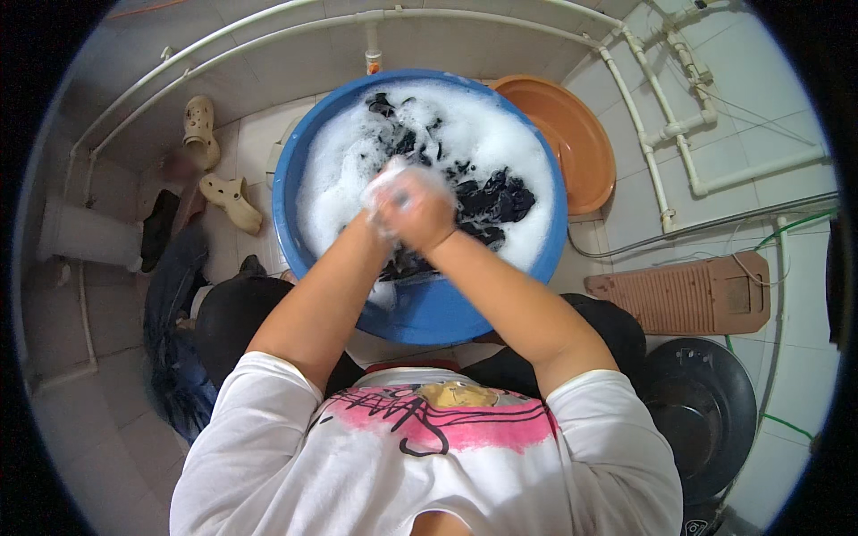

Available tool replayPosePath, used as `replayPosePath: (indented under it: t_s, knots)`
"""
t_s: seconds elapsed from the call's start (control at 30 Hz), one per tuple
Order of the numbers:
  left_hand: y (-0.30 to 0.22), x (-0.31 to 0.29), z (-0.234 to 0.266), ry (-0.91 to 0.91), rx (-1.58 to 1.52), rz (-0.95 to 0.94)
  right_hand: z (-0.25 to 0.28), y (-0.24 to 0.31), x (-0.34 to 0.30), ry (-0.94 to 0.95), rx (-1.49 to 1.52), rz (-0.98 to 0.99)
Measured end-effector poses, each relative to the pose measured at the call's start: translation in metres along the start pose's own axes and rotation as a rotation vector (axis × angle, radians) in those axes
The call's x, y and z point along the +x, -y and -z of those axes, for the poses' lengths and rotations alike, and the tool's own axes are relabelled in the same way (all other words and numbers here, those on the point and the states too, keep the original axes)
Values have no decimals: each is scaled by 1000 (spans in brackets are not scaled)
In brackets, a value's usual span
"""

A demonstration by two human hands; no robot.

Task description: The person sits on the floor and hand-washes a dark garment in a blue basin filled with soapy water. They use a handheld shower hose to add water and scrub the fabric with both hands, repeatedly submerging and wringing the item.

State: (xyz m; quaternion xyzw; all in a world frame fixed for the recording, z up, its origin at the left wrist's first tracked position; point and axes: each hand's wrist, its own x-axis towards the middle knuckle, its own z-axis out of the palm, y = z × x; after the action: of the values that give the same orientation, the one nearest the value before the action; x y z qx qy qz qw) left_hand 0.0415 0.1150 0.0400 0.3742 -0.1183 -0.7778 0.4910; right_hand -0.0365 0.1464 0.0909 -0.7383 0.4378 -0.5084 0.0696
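well, the blue tub (427, 313) is full of white foam (487, 125), and dark wet cloth (502, 198) lies in it, bunched in folds that break through the suds in the tub's middle and toward its right side. a narrower strip of the same dark stuff shows toward the tub's far rim. both of the person's hands are over the middle of the tub, pressed together: the left hand (382, 192) is coated in suds, and the right hand (424, 211) lies against it with its fingers curled in. both are blurred, so i cannot tell how far either is open, or whether cloth is caught between them. the bare forearms reach over the tub's near rim, out of the short sleeves of a white shirt (259, 429) with a pink print.

behind the tub's far right edge sits an orange-brown basin (579, 147), partly hidden by it. to the right of the tub lies a brown washboard (684, 295), ridged across, and nearer the person than that, a black basin (702, 429). left of the tub are two cream clogs (234, 205), a dark slipper (160, 230) and a heap of dark blue cloth (172, 330). white pipes (483, 15) run along the wall beyond the tub.
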Motion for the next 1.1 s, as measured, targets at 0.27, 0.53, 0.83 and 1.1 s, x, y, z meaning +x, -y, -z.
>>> replayPosePath:
  t_s: [0.27, 0.53, 0.83, 1.1]
  knots:
    - [-16, -12, 1, -19, 120, 68, 1, 21, -7, -8, 167, -234]
    - [-31, -53, -64, -111, 186, 87, 35, -93, -15, 59, -346, -766]
    - [-15, 0, 3, -290, 616, -273, 33, -114, -29, 704, -522, -571]
    - [-16, 26, 27, 439, -94, -56, 14, 45, 10, 70, 207, -166]
